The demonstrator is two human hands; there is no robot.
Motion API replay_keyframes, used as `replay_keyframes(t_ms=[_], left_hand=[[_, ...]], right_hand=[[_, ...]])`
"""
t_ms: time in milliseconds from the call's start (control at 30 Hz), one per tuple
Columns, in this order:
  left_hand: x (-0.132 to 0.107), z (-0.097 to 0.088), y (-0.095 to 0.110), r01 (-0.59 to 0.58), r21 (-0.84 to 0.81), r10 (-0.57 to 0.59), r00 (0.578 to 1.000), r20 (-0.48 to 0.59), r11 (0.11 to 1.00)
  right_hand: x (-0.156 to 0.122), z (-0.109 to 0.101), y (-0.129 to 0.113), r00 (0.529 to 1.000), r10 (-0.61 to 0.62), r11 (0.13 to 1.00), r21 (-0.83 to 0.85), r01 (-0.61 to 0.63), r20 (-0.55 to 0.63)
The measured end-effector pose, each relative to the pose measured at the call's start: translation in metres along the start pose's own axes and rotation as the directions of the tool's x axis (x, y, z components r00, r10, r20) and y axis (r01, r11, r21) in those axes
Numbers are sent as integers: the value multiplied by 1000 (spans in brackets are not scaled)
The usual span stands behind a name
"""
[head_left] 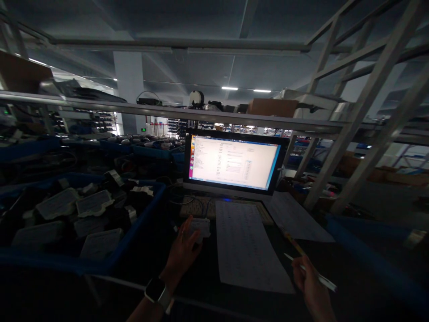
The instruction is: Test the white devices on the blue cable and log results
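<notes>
My left hand point(182, 250), with a watch on the wrist, holds a small white flat device point(200, 227) just in front of a keyboard point(196, 207). My right hand point(310, 279) is closed on a white pen point(318, 277) at the right edge of a long printed sheet point(246, 246) lying on the dark desk. A lit monitor point(234, 163) stands behind the keyboard and shows a pale window with text.
A blue bin point(140, 223) at the left holds several white-lidded dark devices point(94, 203). A second sheet point(295, 217) lies right of the monitor. Grey metal racking point(355, 120) slants up at right; a shelf rail point(167, 109) crosses above the monitor. The room is dim.
</notes>
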State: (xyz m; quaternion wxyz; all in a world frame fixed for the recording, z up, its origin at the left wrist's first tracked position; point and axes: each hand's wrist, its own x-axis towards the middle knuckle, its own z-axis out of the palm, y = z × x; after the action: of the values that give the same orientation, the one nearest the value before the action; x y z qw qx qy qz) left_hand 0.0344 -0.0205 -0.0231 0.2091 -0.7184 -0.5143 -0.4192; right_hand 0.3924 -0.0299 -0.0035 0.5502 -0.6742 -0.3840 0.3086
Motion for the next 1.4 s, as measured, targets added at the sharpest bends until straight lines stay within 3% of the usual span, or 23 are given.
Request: replay_keyframes(t_ms=[133, 600, 833, 1067, 1400], left_hand=[[1, -2, 1, -18, -11, 17, 1000, -14, 1000], [1, -1, 0, 15, -26, -15, 1000, 0, 1000], [1, -4, 3, 29, -39, -30, 1000, -7, 999], [0, -2, 1, 16, -26, -16, 1000, -2, 1000], [0, -1, 0, 22, -16, -22, 999, 30, 1000]], right_hand=[[1, -1, 1, 999, -41, 999, -35, 41, 12], [-4, 1, -8, 1000, 6, 999, -32, -5, 10], [0, 0, 0, 999, -41, 998, -44, 40, -14], [8, 0, 9, 1000, -11, 998, -56, 11, -4], [0, 0, 0, 999, -36, 997, -69, 35, -10]])
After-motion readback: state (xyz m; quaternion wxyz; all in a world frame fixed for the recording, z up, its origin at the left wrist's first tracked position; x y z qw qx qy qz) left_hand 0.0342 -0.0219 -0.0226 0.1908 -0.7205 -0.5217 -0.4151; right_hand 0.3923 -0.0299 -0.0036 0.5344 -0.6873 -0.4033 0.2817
